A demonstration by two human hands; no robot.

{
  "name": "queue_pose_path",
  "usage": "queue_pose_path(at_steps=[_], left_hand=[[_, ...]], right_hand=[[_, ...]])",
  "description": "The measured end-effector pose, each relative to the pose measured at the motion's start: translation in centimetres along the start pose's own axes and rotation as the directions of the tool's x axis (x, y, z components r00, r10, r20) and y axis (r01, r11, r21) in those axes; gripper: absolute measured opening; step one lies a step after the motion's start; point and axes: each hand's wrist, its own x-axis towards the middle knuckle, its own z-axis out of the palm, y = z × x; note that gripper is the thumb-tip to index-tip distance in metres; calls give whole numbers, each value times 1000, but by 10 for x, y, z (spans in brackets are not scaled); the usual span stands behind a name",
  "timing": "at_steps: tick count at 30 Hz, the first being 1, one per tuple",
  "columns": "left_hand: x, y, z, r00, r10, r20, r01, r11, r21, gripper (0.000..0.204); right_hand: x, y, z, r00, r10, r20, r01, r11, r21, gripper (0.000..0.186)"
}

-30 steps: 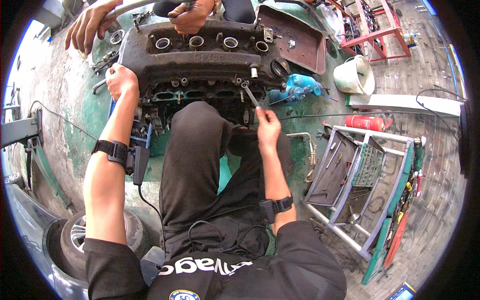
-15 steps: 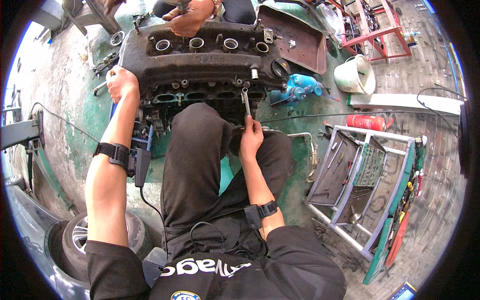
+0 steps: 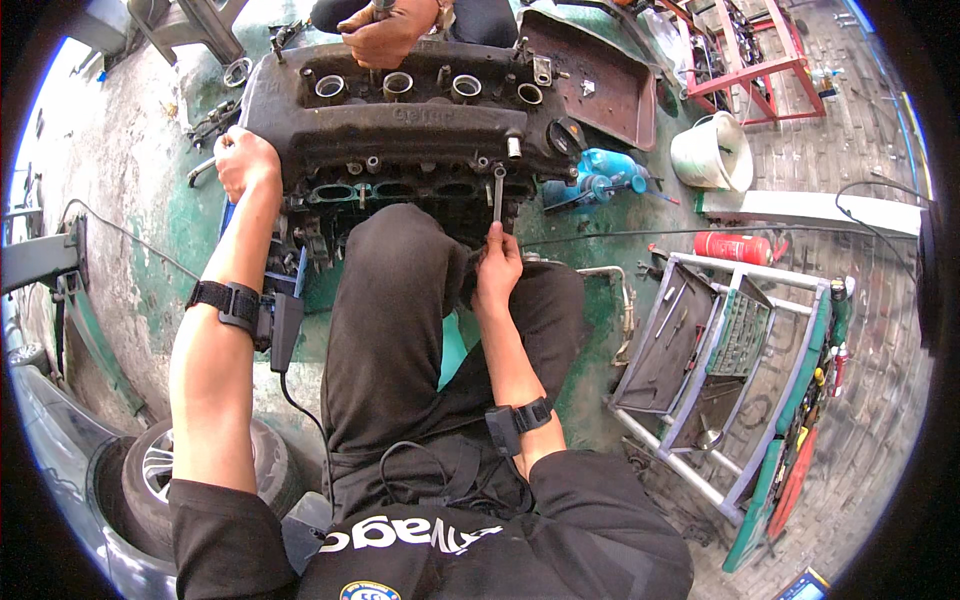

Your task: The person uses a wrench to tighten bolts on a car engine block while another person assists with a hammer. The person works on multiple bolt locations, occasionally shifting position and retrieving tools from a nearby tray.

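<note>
A dark, grimy engine valve cover lies across the cylinder head in front of my knees. My left hand is closed at the cover's left end, its fingers curled around the corner. In my right hand is a metal ring wrench, gripped near its lower end. The wrench points away from me, and its ring end is at a bolt on the cover's near edge, right of the middle. Whether the ring is fully seated cannot be made out. Below that edge, intake ports show in the cylinder head.
Across the engine, a co-worker's hand holds a tool above the cover. Behind stands a brown metal tray. Blue bottles, a white bucket, a red fire extinguisher and a tool rack are to the right. A wheel is lower left.
The wrench's ring end has moved slightly right and away from me, to the bolt. My right hand has followed a little. The co-worker's hand has shifted slightly right; my left hand has stayed at the corner.
</note>
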Motion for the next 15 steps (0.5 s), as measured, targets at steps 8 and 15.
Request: queue_pose_path(at_steps=[8, 15], left_hand=[[1, 0, 2, 999, -42, 24, 42, 999, -3, 49], [3, -1, 3, 999, -41, 12, 42, 999, -11, 48]], right_hand=[[45, -30, -38, 964, -241, 116, 263, 933, -247, 30], [77, -193, -35, 733, -405, 546, 649, 176, -740, 30]])
